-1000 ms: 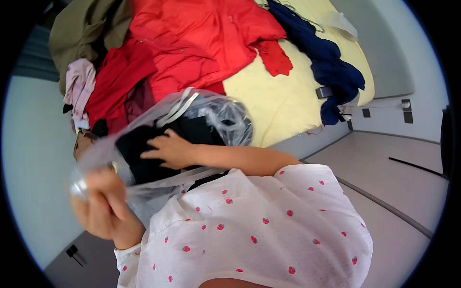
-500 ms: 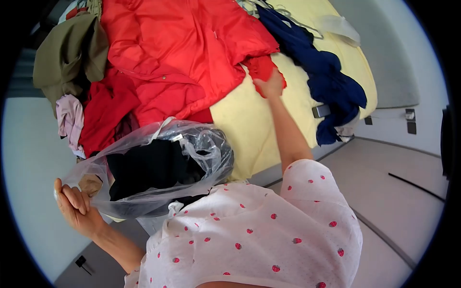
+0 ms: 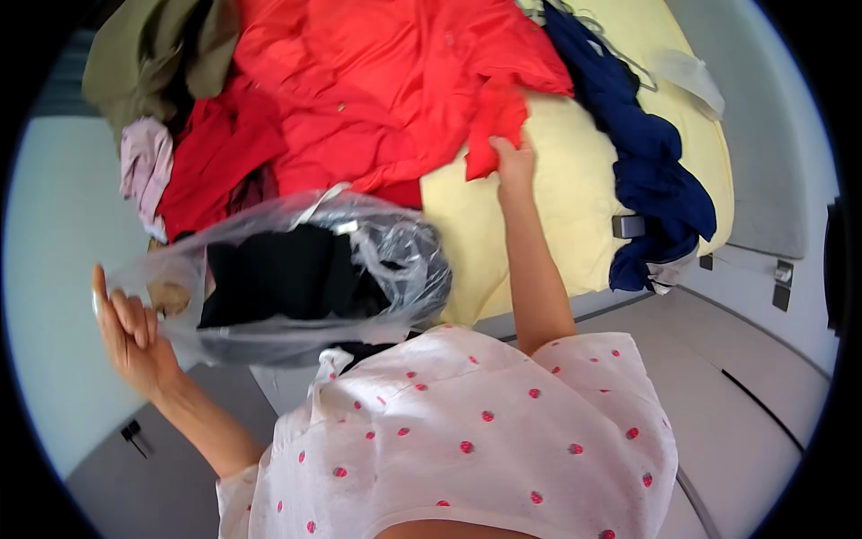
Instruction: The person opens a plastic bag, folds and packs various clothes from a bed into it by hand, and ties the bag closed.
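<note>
My left hand (image 3: 133,337) grips the edge of a clear plastic bag (image 3: 422,260) at the left and stretches its mouth wide. Folded black clothing (image 3: 278,274) lies inside the bag. Farther forward, my right hand (image 3: 514,162) is closed on the end of a small red cloth (image 3: 494,117) on the bed. Beside that cloth spreads a large red jacket (image 3: 359,99), which overlaps its upper part.
A yellow sheet (image 3: 566,207) covers the bed. Dark blue clothing (image 3: 646,153), hangers and a small grey box (image 3: 628,226) lie on the right. Olive clothing (image 3: 157,67), a pink garment (image 3: 146,166) and dark red clothing (image 3: 220,153) are piled at the left.
My right hand has left the black clothing in the bag, reached forward and taken hold of the red cloth. My left hand still holds the bag, now spread wider.
</note>
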Demonstrator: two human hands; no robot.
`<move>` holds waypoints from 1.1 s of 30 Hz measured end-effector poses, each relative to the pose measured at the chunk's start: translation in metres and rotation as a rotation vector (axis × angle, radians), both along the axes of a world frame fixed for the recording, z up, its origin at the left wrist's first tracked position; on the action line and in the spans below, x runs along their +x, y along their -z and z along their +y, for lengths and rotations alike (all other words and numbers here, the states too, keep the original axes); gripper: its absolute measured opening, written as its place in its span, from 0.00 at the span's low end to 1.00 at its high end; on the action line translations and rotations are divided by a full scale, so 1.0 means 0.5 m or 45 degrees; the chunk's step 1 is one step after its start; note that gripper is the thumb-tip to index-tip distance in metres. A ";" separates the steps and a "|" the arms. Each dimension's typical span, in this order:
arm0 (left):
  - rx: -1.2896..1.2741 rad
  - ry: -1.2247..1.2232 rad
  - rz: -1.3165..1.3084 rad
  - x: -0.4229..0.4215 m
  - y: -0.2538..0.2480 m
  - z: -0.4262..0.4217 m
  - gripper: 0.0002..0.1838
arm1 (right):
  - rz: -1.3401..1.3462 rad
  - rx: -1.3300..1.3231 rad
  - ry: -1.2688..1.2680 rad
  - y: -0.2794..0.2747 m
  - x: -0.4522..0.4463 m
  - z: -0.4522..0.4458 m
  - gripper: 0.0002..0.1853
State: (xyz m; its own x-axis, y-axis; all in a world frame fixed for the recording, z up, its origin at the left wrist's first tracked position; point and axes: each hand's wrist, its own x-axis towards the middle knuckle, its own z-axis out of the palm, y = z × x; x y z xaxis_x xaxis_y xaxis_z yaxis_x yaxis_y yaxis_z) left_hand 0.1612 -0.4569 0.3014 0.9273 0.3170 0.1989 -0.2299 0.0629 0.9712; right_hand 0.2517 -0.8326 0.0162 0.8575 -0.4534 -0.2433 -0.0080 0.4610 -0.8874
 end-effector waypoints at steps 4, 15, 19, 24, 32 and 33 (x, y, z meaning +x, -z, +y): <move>-0.011 0.117 -0.012 -0.007 -0.007 0.004 0.24 | -0.282 -0.346 0.017 -0.226 -0.078 0.095 0.13; -0.110 0.248 -0.157 -0.118 -0.007 0.039 0.21 | -0.531 -1.508 -1.003 -0.150 -0.158 0.296 0.19; -0.094 0.248 -0.181 -0.180 -0.017 0.061 0.21 | -0.532 -1.743 -0.700 -0.066 -0.080 0.334 0.15; -0.107 0.206 -0.176 -0.222 -0.012 0.100 0.21 | -0.523 -2.077 -1.139 -0.069 -0.032 0.368 0.07; -0.191 0.177 -0.175 -0.233 0.004 0.138 0.20 | -0.481 -1.553 -1.462 -0.238 -0.201 0.365 0.11; -0.186 0.219 -0.200 -0.233 0.004 0.141 0.20 | -0.552 -1.539 -1.304 -0.222 -0.217 0.363 0.11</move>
State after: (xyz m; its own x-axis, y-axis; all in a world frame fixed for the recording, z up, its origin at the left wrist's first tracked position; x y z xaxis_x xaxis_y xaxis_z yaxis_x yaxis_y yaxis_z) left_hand 0.0445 -0.3866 0.2994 0.9313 0.1936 0.3087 -0.3511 0.2508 0.9021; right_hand 0.1433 -0.6510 0.1273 0.8075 0.5748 0.1327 0.4751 -0.5004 -0.7238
